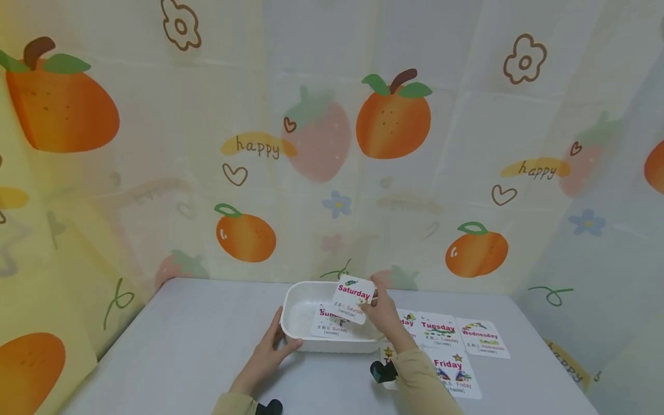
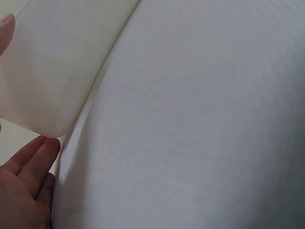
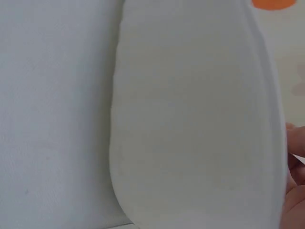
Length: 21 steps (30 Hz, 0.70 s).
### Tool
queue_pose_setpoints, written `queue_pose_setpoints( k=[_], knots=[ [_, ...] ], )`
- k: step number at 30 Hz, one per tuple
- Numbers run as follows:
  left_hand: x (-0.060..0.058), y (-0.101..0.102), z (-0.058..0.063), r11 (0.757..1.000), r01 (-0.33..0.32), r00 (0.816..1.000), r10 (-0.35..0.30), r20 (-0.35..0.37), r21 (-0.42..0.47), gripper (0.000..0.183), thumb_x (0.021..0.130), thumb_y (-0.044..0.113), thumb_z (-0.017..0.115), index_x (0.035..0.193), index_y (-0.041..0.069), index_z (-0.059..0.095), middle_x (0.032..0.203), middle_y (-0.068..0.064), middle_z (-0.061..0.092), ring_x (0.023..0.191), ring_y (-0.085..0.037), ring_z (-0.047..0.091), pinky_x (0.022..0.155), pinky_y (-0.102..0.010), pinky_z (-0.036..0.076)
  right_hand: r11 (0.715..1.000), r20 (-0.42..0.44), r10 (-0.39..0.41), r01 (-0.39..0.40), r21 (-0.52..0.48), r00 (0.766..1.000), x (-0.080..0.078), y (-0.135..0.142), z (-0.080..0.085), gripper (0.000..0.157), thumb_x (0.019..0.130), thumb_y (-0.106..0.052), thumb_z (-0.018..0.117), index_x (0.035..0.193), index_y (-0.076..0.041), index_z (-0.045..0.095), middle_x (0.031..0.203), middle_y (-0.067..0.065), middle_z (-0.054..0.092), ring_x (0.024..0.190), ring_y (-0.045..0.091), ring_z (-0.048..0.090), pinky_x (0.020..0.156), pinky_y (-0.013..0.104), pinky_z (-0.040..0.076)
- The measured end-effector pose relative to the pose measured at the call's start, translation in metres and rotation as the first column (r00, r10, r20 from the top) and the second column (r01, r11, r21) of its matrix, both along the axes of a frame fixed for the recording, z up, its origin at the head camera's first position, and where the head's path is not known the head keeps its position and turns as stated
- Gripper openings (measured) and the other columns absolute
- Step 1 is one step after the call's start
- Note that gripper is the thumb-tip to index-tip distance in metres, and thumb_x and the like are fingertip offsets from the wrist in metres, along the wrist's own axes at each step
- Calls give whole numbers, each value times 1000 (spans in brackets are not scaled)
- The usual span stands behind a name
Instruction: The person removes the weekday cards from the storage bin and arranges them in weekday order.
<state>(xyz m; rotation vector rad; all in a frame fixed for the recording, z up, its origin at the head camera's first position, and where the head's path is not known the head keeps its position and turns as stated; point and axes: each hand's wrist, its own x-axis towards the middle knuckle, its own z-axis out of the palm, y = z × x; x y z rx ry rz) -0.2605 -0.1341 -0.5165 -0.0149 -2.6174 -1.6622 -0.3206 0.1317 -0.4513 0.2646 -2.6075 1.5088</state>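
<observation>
A white plastic tray [image 1: 337, 345] stands on the table, its long side toward me. My left hand [image 1: 266, 356] grips its left end, thumb at the front rim and fingers along the end wall; the left wrist view shows fingers [image 2: 43, 155] against a tray corner. Above the tray's right part, my right hand [image 1: 388, 314] pinches a "Saturday" word card [image 1: 354, 290] by its right edge, tilted. Inside the tray lies a "Sunday" card [image 1: 332, 330], partly covered by the held one. In the right wrist view the tray wall [image 3: 195, 114] hides most of that hand.
Right of the tray lie more day cards: "Tuesday" [image 1: 437, 327], "Wednesday" [image 1: 482, 339], "Friday" [image 1: 456, 377], one ending in "day" [image 1: 407, 318], and one starting with "T" [image 1: 386, 353], mostly behind the right arm. A fruit-print curtain [image 1: 311, 230] hangs behind the table [image 1: 171, 346].
</observation>
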Motion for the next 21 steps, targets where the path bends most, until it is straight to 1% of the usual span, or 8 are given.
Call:
queue_pose_setpoints(
  k=[2,7,9,12,15,17,19,21],
  knots=[
    [0,1,1,1000,2,1000,-2,1,1,97,77,47,71,150,22,13,138,-16,43,126,-37,37,96,-68,20,999,-4,-21,21,-34,1000,3,5,2,71,84,3,60,144,-3,23,99,15,50,83,23,54,64,30,49],
    [0,3,2,1000,10,1000,-10,-4,13,99,75,47,72,150,20,13,139,-16,42,126,-37,37,96,-69,20,993,36,-60,63,-100,998,13,21,10,72,87,0,58,147,-6,19,103,15,48,86,22,53,68,29,48],
    [1,3,2,1000,12,1000,-12,-6,4,99,76,47,72,150,19,13,139,-16,41,126,-37,37,95,-69,21,987,68,-60,69,-143,996,18,28,12,73,88,-1,58,148,-6,16,105,16,46,85,20,52,69,28,48],
    [1,3,2,1000,10,1000,-10,0,-3,97,77,47,71,150,20,13,139,-16,42,126,-37,37,95,-69,22,976,89,-54,71,-204,995,27,38,14,76,88,-2,58,148,-5,13,104,16,44,78,18,49,68,29,47],
    [0,2,2,1000,11,1000,-11,-5,-5,97,77,46,71,150,19,12,139,-17,42,126,-37,37,95,-69,20,964,105,-46,72,-254,993,36,47,15,78,88,-4,58,149,-7,10,104,16,43,76,17,47,69,32,47],
    [-1,1,0,1000,9,1000,-9,-8,-1,98,77,47,71,150,20,13,139,-16,42,126,-36,37,96,-69,19,956,116,-43,75,-285,992,41,51,14,79,87,-2,58,149,-8,10,105,17,43,78,18,49,71,32,48],
    [-1,0,-1,1000,14,1000,-14,-15,0,98,77,47,71,150,20,13,139,-16,42,126,-36,38,97,-68,18,954,128,-42,78,-288,991,47,56,12,77,87,-3,58,149,-8,13,108,17,43,89,22,52,75,31,47],
    [-1,-1,-2,1000,14,1000,-14,-13,1,97,77,47,71,150,21,13,138,-15,43,126,-35,38,97,-68,18,953,142,-40,81,-292,989,53,63,9,75,87,-3,57,149,-9,15,112,18,42,98,26,52,79,31,46]
  ],
)
